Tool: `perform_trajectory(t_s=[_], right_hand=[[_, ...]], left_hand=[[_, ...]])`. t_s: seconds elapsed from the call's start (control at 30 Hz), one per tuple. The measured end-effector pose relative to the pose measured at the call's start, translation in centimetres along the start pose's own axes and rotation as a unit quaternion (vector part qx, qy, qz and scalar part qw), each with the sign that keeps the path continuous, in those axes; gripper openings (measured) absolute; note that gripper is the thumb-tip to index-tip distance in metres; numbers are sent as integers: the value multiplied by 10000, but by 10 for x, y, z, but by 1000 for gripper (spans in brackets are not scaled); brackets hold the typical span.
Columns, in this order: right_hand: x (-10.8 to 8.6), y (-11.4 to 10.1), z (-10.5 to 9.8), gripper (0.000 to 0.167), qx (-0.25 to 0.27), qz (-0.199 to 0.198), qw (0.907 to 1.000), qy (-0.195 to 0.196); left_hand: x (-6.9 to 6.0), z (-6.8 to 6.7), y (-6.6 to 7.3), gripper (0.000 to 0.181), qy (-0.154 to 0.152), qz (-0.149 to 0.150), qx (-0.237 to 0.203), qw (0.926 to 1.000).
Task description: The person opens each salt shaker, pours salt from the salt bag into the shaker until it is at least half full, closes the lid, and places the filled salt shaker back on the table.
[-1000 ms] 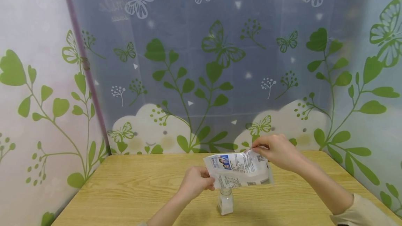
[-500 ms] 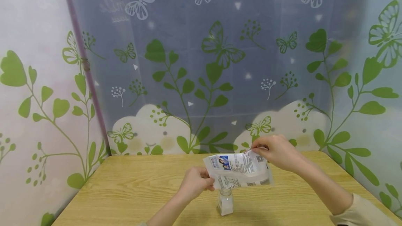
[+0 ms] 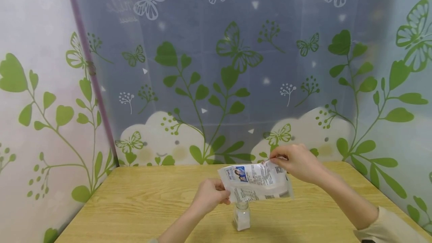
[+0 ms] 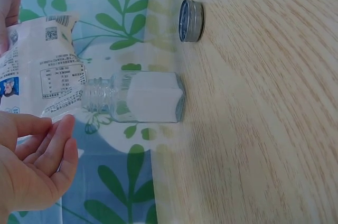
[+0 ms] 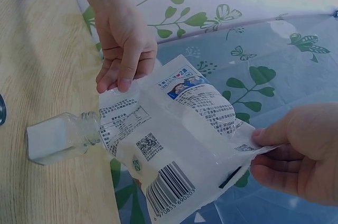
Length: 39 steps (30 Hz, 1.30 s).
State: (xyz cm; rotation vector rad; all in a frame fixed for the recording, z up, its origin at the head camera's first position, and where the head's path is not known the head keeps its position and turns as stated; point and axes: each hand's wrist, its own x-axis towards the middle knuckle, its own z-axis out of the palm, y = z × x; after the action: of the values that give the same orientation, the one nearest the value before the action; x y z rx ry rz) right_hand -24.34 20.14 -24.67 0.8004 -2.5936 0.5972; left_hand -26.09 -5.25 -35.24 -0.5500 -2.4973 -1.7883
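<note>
A white printed bag (image 3: 256, 183) is held tilted between both hands above a glass jar (image 3: 242, 218). The left hand (image 3: 210, 197) pinches the bag's lower corner beside the jar's mouth. The right hand (image 3: 299, 163) pinches the opposite upper edge, pulling it to a point in the right wrist view. In the left wrist view, the jar (image 4: 153, 97) holds white powder over a large part of its inside, and the bag's corner (image 4: 74, 97) meets its open neck. Whether powder is flowing cannot be seen.
A silver screw lid (image 4: 192, 20) lies on the wooden table (image 4: 264, 129) near the jar. Behind the table hangs a curtain (image 3: 202, 66) printed with leaves and butterflies. Part of a dark round object shows at the right wrist view's left edge.
</note>
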Motion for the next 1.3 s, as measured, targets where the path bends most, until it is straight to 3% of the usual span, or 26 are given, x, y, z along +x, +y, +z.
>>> perform_trajectory(t_s=[1.3], right_hand=[[1,-1,-1,9,-57,4,10000,-16]], left_hand=[[1,-1,0,4,-35,64,-155,9999]])
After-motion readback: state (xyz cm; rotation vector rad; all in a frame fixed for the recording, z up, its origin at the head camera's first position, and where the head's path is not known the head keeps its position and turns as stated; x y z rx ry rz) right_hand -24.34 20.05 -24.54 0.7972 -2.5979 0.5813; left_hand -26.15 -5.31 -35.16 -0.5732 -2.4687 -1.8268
